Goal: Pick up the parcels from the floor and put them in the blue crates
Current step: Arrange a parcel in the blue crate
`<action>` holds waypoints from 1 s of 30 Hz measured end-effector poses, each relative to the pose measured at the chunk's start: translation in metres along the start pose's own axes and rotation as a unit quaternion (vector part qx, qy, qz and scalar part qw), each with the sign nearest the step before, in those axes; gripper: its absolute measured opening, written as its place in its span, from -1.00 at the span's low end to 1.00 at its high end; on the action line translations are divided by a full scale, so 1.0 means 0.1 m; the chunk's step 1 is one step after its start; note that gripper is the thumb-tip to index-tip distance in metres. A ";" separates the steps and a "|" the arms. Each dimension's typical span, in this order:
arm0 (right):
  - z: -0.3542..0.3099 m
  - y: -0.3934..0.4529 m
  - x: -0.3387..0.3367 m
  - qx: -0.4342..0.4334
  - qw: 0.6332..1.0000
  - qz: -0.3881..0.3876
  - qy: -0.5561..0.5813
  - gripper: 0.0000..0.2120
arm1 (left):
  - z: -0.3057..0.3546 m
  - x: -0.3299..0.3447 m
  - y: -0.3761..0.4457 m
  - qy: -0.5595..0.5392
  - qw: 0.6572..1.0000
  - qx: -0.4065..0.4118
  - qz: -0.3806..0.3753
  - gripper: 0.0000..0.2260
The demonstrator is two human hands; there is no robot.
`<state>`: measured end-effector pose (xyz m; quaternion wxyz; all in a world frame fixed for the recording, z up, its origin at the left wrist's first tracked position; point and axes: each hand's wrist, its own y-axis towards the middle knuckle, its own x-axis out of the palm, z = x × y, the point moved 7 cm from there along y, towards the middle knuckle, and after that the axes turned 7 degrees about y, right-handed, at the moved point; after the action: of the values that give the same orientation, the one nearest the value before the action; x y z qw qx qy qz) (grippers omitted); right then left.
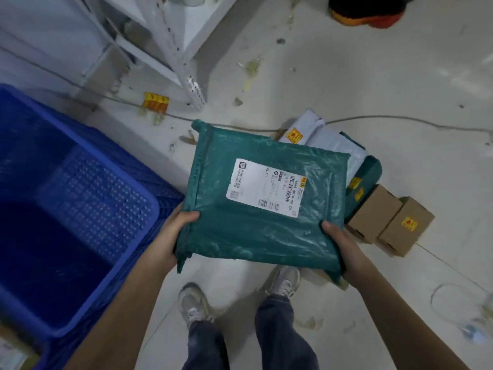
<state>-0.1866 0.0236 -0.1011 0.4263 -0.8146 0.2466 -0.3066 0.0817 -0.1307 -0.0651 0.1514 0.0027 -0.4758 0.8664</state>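
Parcel: flat teal-green plastic mailer bag (264,198) w/ white printed shipping label (266,188) on top face; held in the air above the floor (346,76), just right of the crate's near-right corner, not yet over it.
Handling: prob. light and soft; film is glossy and crinkled, so likely slippery. Lies fairly flat between the hands, so contents seem to give some stiffness. Best hold judged: two opposite near corners, as now, thumbs on top.
Look: sealed flap along left edge, wrinkles across the lower half, label barcode facing up.
Left hand (170,236): clamped on near-left corner, thumb over top, fingers hidden under the bag.
Right hand (344,247): clamped on near-right corner, thumb on top, fingers underneath, not visible.
Crate: big blue perforated plastic crate (80,209) at left; the part of its inside in view is bare.
Still on floor: white-grey poly mailer (317,137), another teal bag (365,180) partly under it, two small brown cardboard boxes (389,220) w/ yellow stickers, right of the held parcel.
Around: white metal shelf leg (186,76), thin cable (400,120) across floor, person's pale sneakers (192,303) below.
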 end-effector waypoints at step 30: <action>2.68 -0.44 5.23 0.019 0.895 -0.223 -0.386 -0.11 | -1.39 -5.20 -2.39 -0.347 0.900 0.081 0.250 -0.68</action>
<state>0.3715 -0.1548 -0.0326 0.4233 -0.8944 -0.1315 -0.0596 0.6605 -0.0308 -0.0216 -0.2459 0.1960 -0.4113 0.8556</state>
